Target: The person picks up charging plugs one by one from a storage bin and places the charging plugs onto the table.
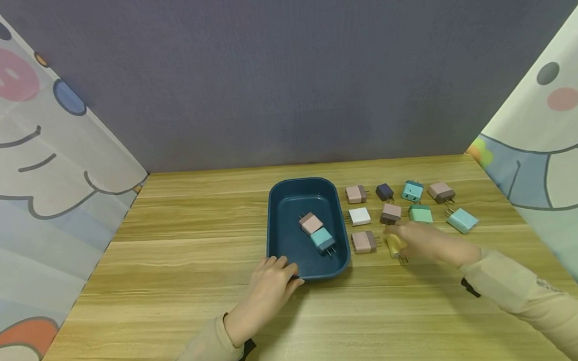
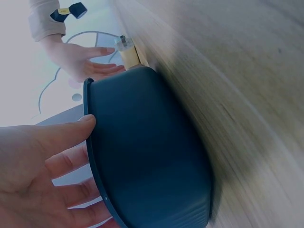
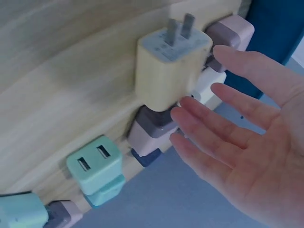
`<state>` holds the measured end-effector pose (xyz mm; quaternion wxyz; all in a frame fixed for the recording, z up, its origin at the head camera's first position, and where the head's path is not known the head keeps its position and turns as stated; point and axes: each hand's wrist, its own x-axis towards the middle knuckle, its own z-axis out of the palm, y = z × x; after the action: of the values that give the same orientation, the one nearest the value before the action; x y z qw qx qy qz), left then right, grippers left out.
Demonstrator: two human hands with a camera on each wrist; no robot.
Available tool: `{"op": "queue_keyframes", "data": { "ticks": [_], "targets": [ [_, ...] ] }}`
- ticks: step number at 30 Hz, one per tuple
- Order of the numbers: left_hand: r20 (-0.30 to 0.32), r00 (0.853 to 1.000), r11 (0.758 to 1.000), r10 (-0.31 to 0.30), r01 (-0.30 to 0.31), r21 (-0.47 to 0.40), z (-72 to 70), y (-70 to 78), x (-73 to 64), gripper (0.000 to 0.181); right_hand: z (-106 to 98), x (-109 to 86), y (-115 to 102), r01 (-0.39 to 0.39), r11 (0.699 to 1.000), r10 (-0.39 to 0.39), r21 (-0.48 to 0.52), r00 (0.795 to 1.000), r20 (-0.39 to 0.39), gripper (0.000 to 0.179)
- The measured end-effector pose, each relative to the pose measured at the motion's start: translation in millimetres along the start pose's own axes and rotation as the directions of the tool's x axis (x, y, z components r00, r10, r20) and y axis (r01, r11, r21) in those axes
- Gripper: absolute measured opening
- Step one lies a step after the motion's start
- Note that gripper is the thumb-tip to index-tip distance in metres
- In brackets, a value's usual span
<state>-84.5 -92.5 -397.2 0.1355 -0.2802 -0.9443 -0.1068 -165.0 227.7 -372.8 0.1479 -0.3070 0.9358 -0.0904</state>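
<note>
My left hand [image 1: 270, 283] grips the near rim of a dark blue plastic tray [image 1: 292, 261]; in the left wrist view its thumb [image 2: 76, 130] lies over the outer edge, with the fingers reaching behind the rim. Inside the tray lie a pink-and-brown charger plug [image 1: 311, 223] and a teal one [image 1: 323, 239]. Right of the tray, my right hand [image 1: 419, 240] is at a yellow charger plug [image 1: 393, 246] on the table. In the right wrist view that yellow plug's prongs point up in the picture, and the relaxed, spread fingers [image 3: 213, 128] are close beside it.
More charger plugs sit in loose rows right of the tray: a white one [image 1: 359, 216], a pink one [image 1: 364, 242], a dark blue one [image 1: 384, 192], a green one [image 1: 420, 213] and several others. A grey wall [image 1: 295, 94] borders the wooden table [image 1: 195, 249] at the back.
</note>
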Motion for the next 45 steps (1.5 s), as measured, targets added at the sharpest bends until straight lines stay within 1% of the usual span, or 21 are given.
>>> {"op": "queue_keyframes", "data": {
  "ticks": [6,12,20,26,28,33,36,42,45],
  "targets": [
    [0.001,1.0,1.0,0.001,-0.001,-0.002,-0.2,-0.1,-0.2,0.016,-8.1,3.4,-3.2,0.02,1.0,-0.02,-0.02,1.0,0.018,0.045],
    [-0.007,1.0,1.0,0.005,-0.005,-0.003,0.0,-0.4,-0.4,0.016,-16.4,8.3,-9.9,0.016,1.0,-0.016,-0.011,0.999,0.045,0.045],
    [-0.005,1.0,1.0,0.008,-0.008,-0.005,-1.1,0.1,-0.2,0.016,-26.2,17.7,-18.5,0.06,0.998,-0.06,-0.028,0.998,0.025,0.042],
    [-0.006,1.0,1.0,0.007,-0.007,-0.009,-1.3,-0.1,-0.4,0.015,-30.1,24.7,-25.9,0.069,0.994,-0.07,-0.084,0.998,-0.004,0.04],
    [-0.008,1.0,1.0,0.008,-0.009,-0.008,-0.7,-0.3,-0.3,0.015,-30.8,27.7,-27.9,0.07,0.993,-0.07,-0.095,0.998,0.003,0.04],
    [-0.021,1.0,1.0,0.017,-0.017,-0.004,-0.6,-0.3,-0.2,0.016,-33.9,35.7,-32.7,0.067,0.995,-0.064,-0.078,0.997,0.044,0.04],
    [-0.03,0.999,1.0,0.021,-0.021,-0.005,-0.5,-0.3,-0.3,0.016,-37.0,40.2,-37.0,0.045,0.997,-0.041,-0.065,0.997,0.066,0.041],
    [-0.043,0.999,1.0,0.024,-0.024,-0.008,0.0,-0.5,-0.6,0.016,-43.8,51.4,-46.5,0.047,0.998,-0.043,-0.05,0.995,0.087,0.04],
    [-0.039,0.999,1.0,0.022,-0.022,-0.007,0.0,-0.4,-0.6,0.016,-46.0,57.6,-51.0,0.046,0.998,-0.043,-0.038,0.996,0.084,0.039]
  ]
}}
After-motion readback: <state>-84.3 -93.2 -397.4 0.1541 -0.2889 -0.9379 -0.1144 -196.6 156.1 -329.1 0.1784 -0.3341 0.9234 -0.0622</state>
